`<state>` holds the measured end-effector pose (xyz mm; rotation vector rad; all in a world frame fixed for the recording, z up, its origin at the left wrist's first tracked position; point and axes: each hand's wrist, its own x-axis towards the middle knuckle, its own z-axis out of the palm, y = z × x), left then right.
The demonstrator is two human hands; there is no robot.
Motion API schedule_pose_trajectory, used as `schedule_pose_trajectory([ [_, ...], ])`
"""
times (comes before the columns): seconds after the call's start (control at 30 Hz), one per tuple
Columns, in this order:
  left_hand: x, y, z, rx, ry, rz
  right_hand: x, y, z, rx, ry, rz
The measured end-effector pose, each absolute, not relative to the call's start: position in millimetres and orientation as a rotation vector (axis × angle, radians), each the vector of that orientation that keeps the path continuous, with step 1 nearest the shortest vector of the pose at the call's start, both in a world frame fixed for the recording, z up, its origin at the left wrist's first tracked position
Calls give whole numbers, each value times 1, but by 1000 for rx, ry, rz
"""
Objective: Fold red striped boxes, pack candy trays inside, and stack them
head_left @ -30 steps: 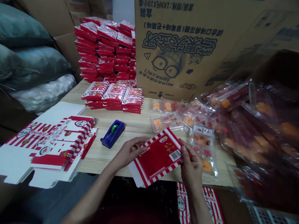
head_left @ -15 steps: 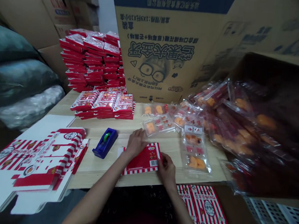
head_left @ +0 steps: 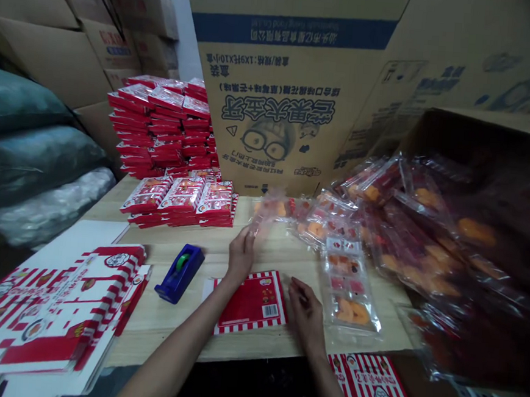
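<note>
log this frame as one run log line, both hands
left hand: holding clear packet | right hand: open, beside red carton

The smooth, pale wood-grain tabletop [head_left: 167, 331] carries a glossy red-and-white paperboard box blank [head_left: 252, 301], a clear shiny plastic packet [head_left: 264, 214], and a blue plastic tape dispenser [head_left: 179, 272], with matt corrugated cardboard cartons [head_left: 278, 83] at the far side.

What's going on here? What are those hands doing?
A person is working at a wooden table. Their left hand holds up a clear plastic packet, a bit blurry. Their right hand is open, just beside a flat red-and-white carton and a see-through packet of orange sweets. A blue tape dispenser sits nearby, and stacks of red boxes stand farther back.
</note>
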<state>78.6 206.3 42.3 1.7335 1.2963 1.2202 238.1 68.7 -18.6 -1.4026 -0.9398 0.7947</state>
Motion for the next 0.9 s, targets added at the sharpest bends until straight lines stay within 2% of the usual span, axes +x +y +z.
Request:
schedule_pose_trajectory([
  [0.07, 74, 172, 52, 1506, 1203, 1267, 230, 72, 2, -1311, -929, 904],
  [0.17, 67, 113, 57, 823, 874, 1258, 215, 71, 29, -1135, -861, 1096],
  [0.27, 42, 72, 59, 529, 777, 1163, 211, 63, 43, -1107, -805, 1126],
  [0.57, -103, 35, 76, 420, 896, 887, 226, 39, 58, -1156, -1209, 1404],
  [0.73, -102, -1, 66, 480, 1143, 865, 202, 38, 49, -1167, -1317, 1391],
  [0.9, -97, -19, 58, 381, 1092, 910, 193, 41, 46, -1157, -1350, 1438],
])
